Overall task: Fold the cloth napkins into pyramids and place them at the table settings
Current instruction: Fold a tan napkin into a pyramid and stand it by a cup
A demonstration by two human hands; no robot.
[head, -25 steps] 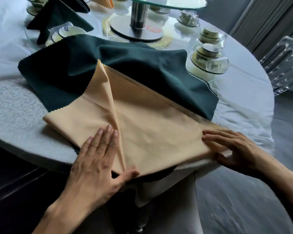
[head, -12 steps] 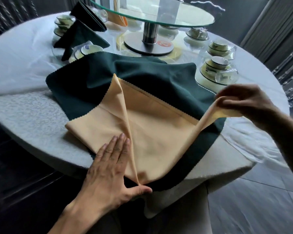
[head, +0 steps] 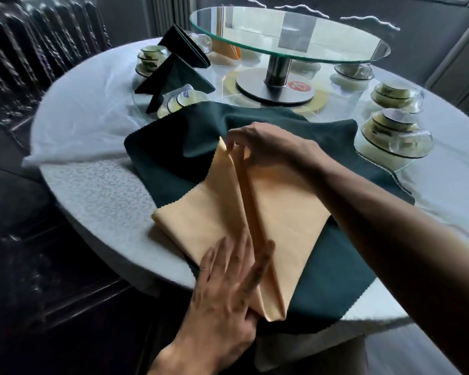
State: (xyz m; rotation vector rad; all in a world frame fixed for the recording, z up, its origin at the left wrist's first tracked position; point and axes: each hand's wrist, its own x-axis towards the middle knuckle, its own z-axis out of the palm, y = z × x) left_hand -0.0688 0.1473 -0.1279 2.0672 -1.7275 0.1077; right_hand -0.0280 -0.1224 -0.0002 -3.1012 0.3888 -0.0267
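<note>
The right hand (head: 266,147) has carried the right corner of the peach cloth napkin (head: 282,212) across to the far point and pinches it there, closing the second flap. The left hand (head: 228,282), fingers spread flat, presses the near tip. The napkin lies on a dark green cloth (head: 336,272) near the table edge; the triangle is formed.
</note>
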